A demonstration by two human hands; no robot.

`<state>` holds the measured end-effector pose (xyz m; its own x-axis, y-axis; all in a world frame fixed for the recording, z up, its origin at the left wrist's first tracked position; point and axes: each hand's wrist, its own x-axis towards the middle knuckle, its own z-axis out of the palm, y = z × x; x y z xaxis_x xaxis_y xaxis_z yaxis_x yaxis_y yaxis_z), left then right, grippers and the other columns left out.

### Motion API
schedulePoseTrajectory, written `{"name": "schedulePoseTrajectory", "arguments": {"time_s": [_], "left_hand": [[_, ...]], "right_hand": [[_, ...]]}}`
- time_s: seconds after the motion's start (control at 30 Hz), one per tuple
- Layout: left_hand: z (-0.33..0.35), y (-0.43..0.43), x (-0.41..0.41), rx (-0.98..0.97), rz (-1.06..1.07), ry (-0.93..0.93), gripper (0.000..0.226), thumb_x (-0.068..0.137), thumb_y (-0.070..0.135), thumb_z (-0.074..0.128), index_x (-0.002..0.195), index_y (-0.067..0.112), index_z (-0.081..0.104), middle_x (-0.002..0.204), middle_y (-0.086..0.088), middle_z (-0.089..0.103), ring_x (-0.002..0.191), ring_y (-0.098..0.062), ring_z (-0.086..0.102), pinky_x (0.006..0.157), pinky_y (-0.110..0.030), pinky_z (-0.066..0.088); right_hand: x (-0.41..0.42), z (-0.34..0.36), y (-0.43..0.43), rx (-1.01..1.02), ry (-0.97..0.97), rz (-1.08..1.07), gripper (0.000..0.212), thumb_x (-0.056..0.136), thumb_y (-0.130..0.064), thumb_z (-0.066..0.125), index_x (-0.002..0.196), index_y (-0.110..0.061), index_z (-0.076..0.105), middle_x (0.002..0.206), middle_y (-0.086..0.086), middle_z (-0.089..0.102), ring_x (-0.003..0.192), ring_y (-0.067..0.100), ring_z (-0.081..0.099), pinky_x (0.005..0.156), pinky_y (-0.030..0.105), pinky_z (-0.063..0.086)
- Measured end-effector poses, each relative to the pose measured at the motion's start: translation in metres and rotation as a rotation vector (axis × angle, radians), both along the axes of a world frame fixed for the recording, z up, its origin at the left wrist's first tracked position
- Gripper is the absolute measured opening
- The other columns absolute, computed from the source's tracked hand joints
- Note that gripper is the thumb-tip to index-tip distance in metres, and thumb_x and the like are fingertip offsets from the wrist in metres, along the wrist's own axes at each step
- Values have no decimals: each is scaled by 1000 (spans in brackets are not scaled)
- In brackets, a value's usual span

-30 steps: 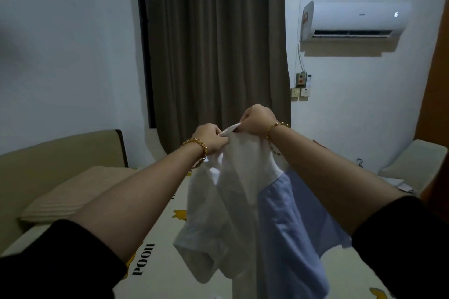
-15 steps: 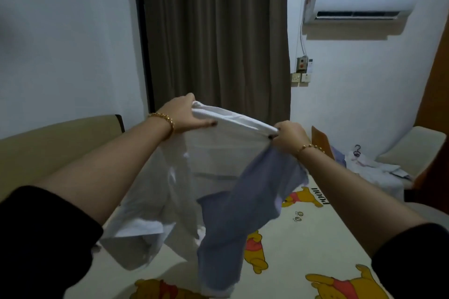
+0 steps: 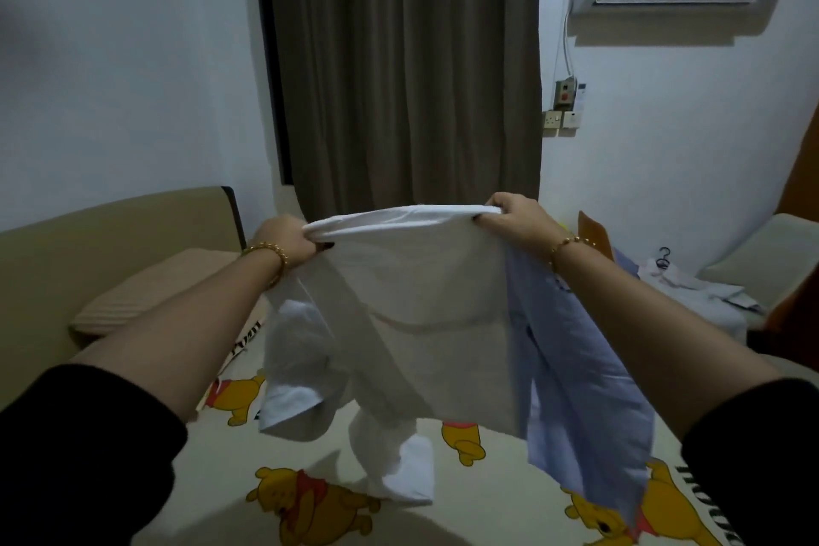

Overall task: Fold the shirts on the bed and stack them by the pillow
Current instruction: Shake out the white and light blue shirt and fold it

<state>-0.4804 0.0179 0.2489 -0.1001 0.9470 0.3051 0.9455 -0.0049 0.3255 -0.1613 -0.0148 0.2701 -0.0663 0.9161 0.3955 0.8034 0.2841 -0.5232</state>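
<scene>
Your left hand and right hand grip a white-and-blue shirt stretched above the bed; it is not yet folded, nothing lies by the pillow.

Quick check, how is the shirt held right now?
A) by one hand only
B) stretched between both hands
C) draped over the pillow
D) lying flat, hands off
B: the left hand and the right hand each grip one end of the top edge of the shirt.
</scene>
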Motion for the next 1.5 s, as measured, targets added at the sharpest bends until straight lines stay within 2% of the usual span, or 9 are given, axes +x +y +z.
{"name": "schedulePoseTrajectory", "arguments": {"time_s": [0.13, 0.23, 0.3, 0.4, 0.63, 0.83, 1.03, 1.27, 1.5], "left_hand": [[-18, 10, 0, -119, -78, -542, 21, 93, 18, 52, 105, 4, 62, 98, -14, 61, 93, -31, 57, 79, -33, 44], [-21, 20, -2, -197, -158, -703, 39, 88, 25, 56, 116, -2, 60, 107, -20, 65, 101, -34, 61, 94, -43, 49], [-19, 28, -6, -225, -282, -580, 62, 75, 48, 69, 121, 7, 58, 108, -12, 65, 100, -27, 61, 91, -39, 49], [-27, 42, -16, -219, -374, 47, 109, 42, 73, 78, 129, 20, 39, 108, 1, 54, 94, -17, 55, 78, -32, 49], [-67, 91, -29, -98, -417, 714, 77, 55, 42, 85, 122, 23, 52, 113, -3, 63, 102, -26, 60, 84, -38, 52], [-81, 159, -24, -313, -306, 705, 43, 87, 50, 57, 102, 11, 63, 103, -8, 66, 79, -20, 54, 74, -26, 44], [-90, 255, -17, -399, -359, 700, 71, 53, 75, 70, 101, 23, 65, 98, 1, 68, 88, -20, 62, 77, -26, 49], [26, 376, 0, 291, -86, 699, 25, 93, 32, 50, 104, 19, 68, 97, -6, 69, 90, -27, 65, 68, -31, 48], [128, 405, -8, 875, -73, 707, 11, 85, 7, 60, 75, 4, 62, 68, -15, 62, 60, -30, 55, 53, -30, 34]], "right_hand": [[-1, -11, 6, 11, -412, -57, 46, 70, -52, 76, 94, -15, 63, 88, 2, 62, 83, 20, 58, 77, 38, 53], [-5, -18, 14, -44, -454, -141, 27, 78, -45, 70, 88, -20, 69, 87, 6, 67, 83, 25, 62, 77, 38, 53], [-9, -23, 16, -73, -400, -135, 19, 88, -35, 62, 85, -17, 68, 90, 12, 68, 87, 30, 62, 69, 30, 43], [-10, -33, 31, -109, -282, -89, 18, 90, -19, 57, 97, -9, 70, 101, 15, 69, 99, 31, 61, 72, 28, 40], [-25, -72, 77, -341, -169, -49, 32, 97, -27, 49, 102, 1, 64, 108, 20, 64, 95, 30, 57, 74, 33, 38], [-34, -101, 145, -539, 43, 10, 52, 78, -54, 66, 106, -10, 67, 107, 11, 65, 93, 23, 59, 86, 38, 46], [-36, -116, 244, -435, -450, -10, 41, 72, -45, 77, 97, -14, 68, 100, 8, 68, 94, 27, 61, 71, 28, 40], [-27, -22, 374, 269, -304, -311, 12, 77, -10, 56, 89, -12, 58, 92, 20, 65, 88, 43, 60, 63, 37, 42], [-19, 65, 413, 670, -483, -357, 9, 84, -10, 53, 93, -12, 54, 90, 12, 63, 86, 35, 55, 69, 35, 31]]}}
